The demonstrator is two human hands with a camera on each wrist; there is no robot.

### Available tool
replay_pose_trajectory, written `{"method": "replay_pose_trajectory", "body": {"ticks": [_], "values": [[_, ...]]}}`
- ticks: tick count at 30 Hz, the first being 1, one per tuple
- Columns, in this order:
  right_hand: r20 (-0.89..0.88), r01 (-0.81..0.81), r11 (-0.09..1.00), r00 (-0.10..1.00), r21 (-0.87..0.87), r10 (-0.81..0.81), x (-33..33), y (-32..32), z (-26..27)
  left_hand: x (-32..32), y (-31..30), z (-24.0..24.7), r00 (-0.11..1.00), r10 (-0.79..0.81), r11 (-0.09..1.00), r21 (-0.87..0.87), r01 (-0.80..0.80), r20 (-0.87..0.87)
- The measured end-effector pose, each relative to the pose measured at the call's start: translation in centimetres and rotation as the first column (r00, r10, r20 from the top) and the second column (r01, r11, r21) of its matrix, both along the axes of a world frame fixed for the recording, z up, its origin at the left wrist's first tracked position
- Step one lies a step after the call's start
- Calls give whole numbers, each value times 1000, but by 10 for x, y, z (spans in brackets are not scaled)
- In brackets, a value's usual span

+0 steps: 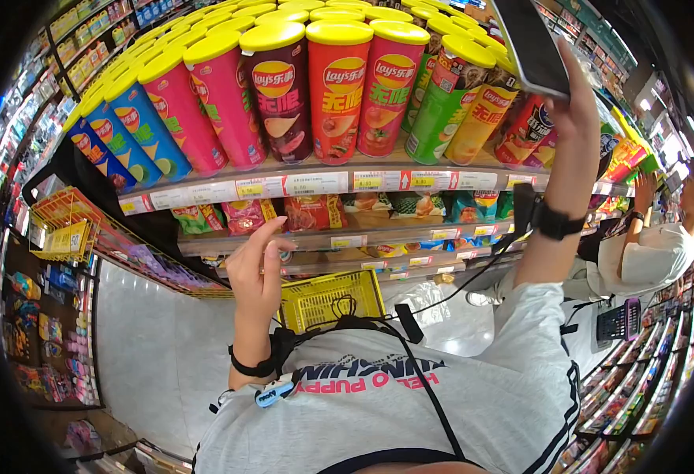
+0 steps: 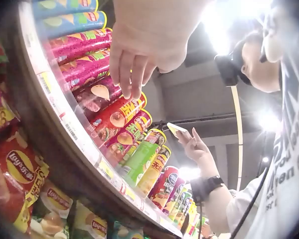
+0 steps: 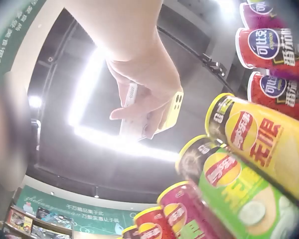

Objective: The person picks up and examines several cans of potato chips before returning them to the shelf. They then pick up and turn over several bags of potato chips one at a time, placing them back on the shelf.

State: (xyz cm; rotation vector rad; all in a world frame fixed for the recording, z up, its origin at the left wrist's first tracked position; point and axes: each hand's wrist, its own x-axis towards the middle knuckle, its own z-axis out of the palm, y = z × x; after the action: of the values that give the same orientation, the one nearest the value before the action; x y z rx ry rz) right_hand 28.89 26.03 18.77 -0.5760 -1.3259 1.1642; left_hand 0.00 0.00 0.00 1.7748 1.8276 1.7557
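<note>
My right hand [image 1: 580, 99] grips a smartphone [image 1: 530, 47], raised at the upper right in front of the chip cans. In the right wrist view the fingers wrap round the phone [image 3: 170, 112], whose yellow back and camera lenses show. My left hand [image 1: 254, 268] is held up with loose, slightly bent fingers and nothing in them. From the head view it overlaps the bagged chips on the lower shelf. The left wrist view shows that hand [image 2: 149, 40] in front of the cans. Nearest to it stand a dark Lay's can [image 1: 277, 99] and a red Lay's can [image 1: 337, 95].
Chip cans with yellow lids fill the upper shelf, above a strip of price labels [image 1: 315, 184]. Chip bags [image 1: 313, 212] lie below. A yellow shopping basket [image 1: 331, 296] is by my body. At the right stands another person [image 1: 647, 257], near a dark basket [image 1: 619, 320] on the floor.
</note>
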Motion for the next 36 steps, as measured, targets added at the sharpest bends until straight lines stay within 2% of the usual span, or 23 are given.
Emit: {"method": "replay_pose_trajectory", "body": {"ticks": [2, 5, 6, 9, 14, 17, 20, 23, 26, 29, 32, 36], "values": [[-40, 2, 1000, 999, -5, -2, 0, 21, 10, 3, 1, 1, 1000, 2, 1000, 9, -2, -1], [169, 96, 993, 982, -66, -84, -7, 40, 16, -4, 1, -6, 996, 44, 991, 131, -33, -81], [232, 25, 998, 973, -50, -13, -5, 55, 14, -6, 1, -6, 995, 49, 991, 131, -38, -83], [368, 3, 997, 929, -74, 25, 3, 83, 20, -8, -3, -7, 995, 65, 994, 94, -58, -74], [417, 45, 996, 906, 72, -71, -8, 87, 18, -10, -5, -9, 996, 86, 996, -15, -86, 12], [563, 64, 993, 819, 103, -111, -6, 89, 22, -10, -5, -12, 993, 103, 992, -83, -97, 64], [607, 91, 983, 777, 158, -169, -2, 107, 17, -11, -3, -11, 991, 105, 991, -98, -97, 82], [675, 123, 979, 710, 161, -200, -6, 96, 18, -12, -3, -12, 993, 94, 992, -95, -87, 75], [697, 181, 954, 651, 241, -300, -5, 99, 15, -13, 2, -19, 992, 87, 994, -71, -81, 91], [702, 151, 938, 629, 311, -334, -6, 97, 14, -15, 2, -24, 994, 75, 995, -79, -69, 84], [756, 149, 872, 446, 465, -479, -9, 90, 16, -17, 3, -22, 995, 68, 993, -97, -61, 69], [675, 172, 867, 564, 468, -476, -15, 88, 6, -15, 4, -19, 998, 49, 994, -95, -46, 28]]}}
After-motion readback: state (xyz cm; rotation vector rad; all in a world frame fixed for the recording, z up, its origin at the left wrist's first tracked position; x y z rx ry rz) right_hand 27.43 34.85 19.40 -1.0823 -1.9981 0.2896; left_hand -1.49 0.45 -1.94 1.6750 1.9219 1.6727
